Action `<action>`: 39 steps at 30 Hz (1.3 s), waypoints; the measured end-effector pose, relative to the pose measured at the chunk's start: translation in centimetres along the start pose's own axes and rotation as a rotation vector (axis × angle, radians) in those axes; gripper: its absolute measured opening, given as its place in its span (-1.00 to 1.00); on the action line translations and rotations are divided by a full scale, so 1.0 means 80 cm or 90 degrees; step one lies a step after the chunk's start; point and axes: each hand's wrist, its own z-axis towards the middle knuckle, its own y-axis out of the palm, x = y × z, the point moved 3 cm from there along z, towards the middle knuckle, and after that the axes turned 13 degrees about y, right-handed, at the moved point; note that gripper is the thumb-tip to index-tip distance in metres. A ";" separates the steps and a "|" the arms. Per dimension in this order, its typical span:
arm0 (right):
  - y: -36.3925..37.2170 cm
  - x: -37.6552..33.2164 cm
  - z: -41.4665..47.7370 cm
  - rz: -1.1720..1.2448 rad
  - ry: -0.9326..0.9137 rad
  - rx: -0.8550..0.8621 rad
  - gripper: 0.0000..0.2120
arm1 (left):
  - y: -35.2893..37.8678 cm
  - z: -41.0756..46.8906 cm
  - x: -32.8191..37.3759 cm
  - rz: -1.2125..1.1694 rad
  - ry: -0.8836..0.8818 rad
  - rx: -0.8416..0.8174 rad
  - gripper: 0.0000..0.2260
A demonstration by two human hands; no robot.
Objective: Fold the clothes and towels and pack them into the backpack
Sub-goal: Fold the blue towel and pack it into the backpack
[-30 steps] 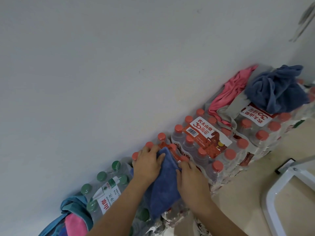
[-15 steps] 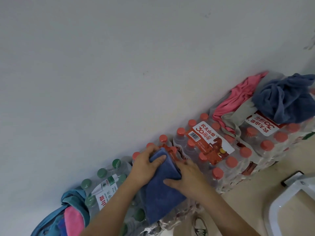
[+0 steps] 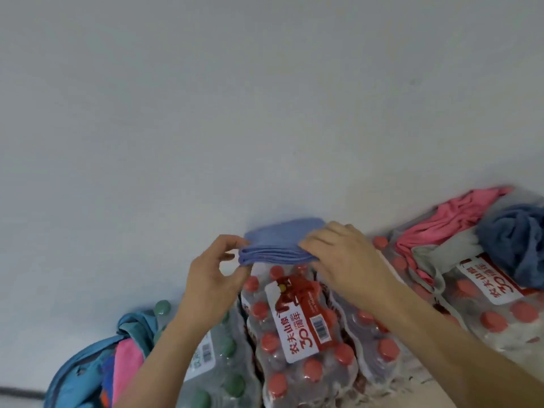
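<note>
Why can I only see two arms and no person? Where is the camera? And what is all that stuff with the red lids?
The camera sits on the person's head and looks down, so you see their arms the way they see them. There is just this one view.

The left hand and the right hand hold a folded blue towel by its two ends, close to the pale wall.

Below the towel lie plastic-wrapped packs of water bottles with red caps. Beside them is a pack of bottles with green caps.

On the packs at the right sit a crumpled pink cloth and a crumpled dark blue towel, both not yet folded.

At the bottom left is an open blue backpack with a pink towel already inside.
</note>
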 end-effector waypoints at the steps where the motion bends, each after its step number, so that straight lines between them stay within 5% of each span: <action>1: 0.013 -0.002 -0.015 -0.011 -0.037 -0.009 -0.79 | 0.002 -0.016 -0.005 0.104 0.032 -0.030 -0.78; 4: 0.065 -0.007 -0.079 -0.048 -0.139 -0.129 -0.79 | 0.034 -0.080 -0.033 0.276 0.149 -0.231 -0.80; 7: 0.098 -0.013 -0.118 0.001 -0.133 -0.222 -0.73 | 0.059 -0.133 -0.054 0.321 0.130 -0.338 -0.73; 15: 0.108 -0.011 -0.122 0.041 -0.085 -0.293 -0.68 | 0.097 -0.138 -0.018 0.375 0.203 -0.376 -0.44; 21: 0.102 -0.012 -0.126 0.027 -0.090 -0.287 -0.69 | 0.123 -0.135 -0.036 0.388 0.192 -0.421 -0.52; 28: 0.070 -0.012 -0.166 -0.003 -0.168 -0.293 -0.57 | 0.104 -0.165 -0.015 0.441 0.325 -0.391 -0.63; 32: 0.066 -0.016 -0.178 0.034 -0.053 -0.324 -0.65 | 0.097 -0.177 -0.018 0.368 0.252 -0.431 -0.63; 35: 0.054 -0.021 -0.171 0.093 0.087 -0.402 -0.71 | 0.078 -0.167 -0.010 0.291 0.163 -0.485 -0.82; 39: 0.046 -0.032 -0.150 0.124 0.183 -0.404 -0.72 | 0.067 -0.137 -0.010 0.192 0.081 -0.444 -0.82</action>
